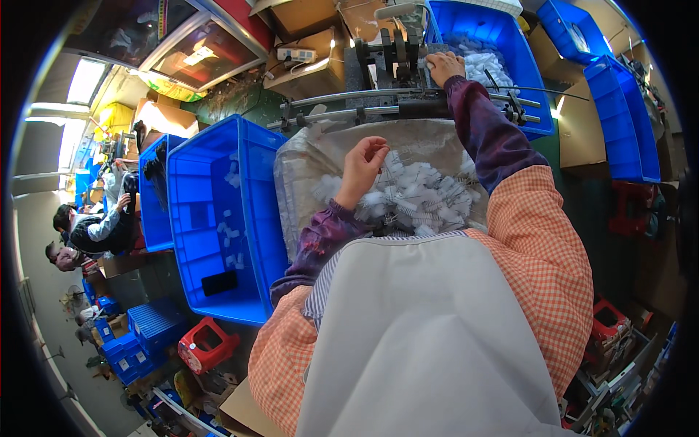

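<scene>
Far out to the left of both hands, two people sit bent over among stacked blue crates (149, 324) and a red plastic stool (206, 344) on a grey floor. Closer in, just left of the left hand, stands a deep blue plastic bin (218, 218) with smooth ribbed walls; a few small white pieces and a flat black object lie on its bottom. The left hand (362, 166) hangs over a crinkled clear plastic bag (306, 167) spread open, its fingertips pinched together on one thin piece lifted from the heap of small white bristly parts (419, 200) lying directly below and to its right. Above and to the right, the right hand (444, 67), in a purple sleeve, rests palm down with fingers curled at the dark metal machine (397, 58); whether it grips anything cannot be told. Long metal rails run beneath that wrist. Beyond the right hand, another blue bin (510, 44) holds more white pieces, and further blue bins (626, 116) stand to the right.
</scene>
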Available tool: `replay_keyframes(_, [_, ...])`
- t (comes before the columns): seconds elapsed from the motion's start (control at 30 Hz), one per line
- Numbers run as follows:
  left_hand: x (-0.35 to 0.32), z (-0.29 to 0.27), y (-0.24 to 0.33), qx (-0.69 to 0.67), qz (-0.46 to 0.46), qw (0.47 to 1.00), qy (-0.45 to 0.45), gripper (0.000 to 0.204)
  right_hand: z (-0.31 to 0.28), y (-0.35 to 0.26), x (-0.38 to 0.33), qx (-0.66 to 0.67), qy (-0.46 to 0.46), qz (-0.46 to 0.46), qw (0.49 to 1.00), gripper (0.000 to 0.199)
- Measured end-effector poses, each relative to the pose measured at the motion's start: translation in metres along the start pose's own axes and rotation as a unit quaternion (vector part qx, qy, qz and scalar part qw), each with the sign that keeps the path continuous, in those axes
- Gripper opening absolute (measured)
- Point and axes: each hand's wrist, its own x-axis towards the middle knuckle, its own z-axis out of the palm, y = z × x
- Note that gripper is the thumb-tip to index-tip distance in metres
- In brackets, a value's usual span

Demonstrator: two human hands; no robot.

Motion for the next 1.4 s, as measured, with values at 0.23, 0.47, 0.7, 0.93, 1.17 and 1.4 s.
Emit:
replay_keyframes(0.23, [0.001, -0.002, 0.0, -0.007, 0.004, 1.0, 0.017, 0.018, -0.012, 0.007, -0.02, -0.074, 0.018, 0.085, 0.994, 0.029])
replay_keyframes(0.47, [0.004, 0.001, 0.006, -0.042, 0.009, 0.999, -0.014, 0.018, -0.002, -0.015, -0.021, -0.03, 0.001, 0.062, 0.998, 0.034])
replay_keyframes(0.7, [0.002, -0.001, 0.01, -0.046, 0.011, 0.999, -0.021, 0.017, 0.011, -0.062, -0.016, -0.037, 0.04, 0.032, 0.998, 0.027])
replay_keyframes(0.93, [0.004, -0.011, 0.008, -0.058, 0.006, 0.998, 0.003, 0.016, 0.005, -0.025, -0.021, -0.059, 0.055, 0.025, 0.996, 0.024])
replay_keyframes(1.17, [0.01, -0.004, 0.011, -0.076, 0.006, 0.997, -0.005, 0.015, -0.011, 0.025, 0.007, -0.053, -0.06, 0.031, 0.996, 0.026])
replay_keyframes(1.4, [0.017, 0.007, 0.023, -0.039, 0.049, 0.998, 0.001, 0.012, -0.075, 0.059, 0.022, -0.043, 0.136, 0.158, 0.977, 0.027])
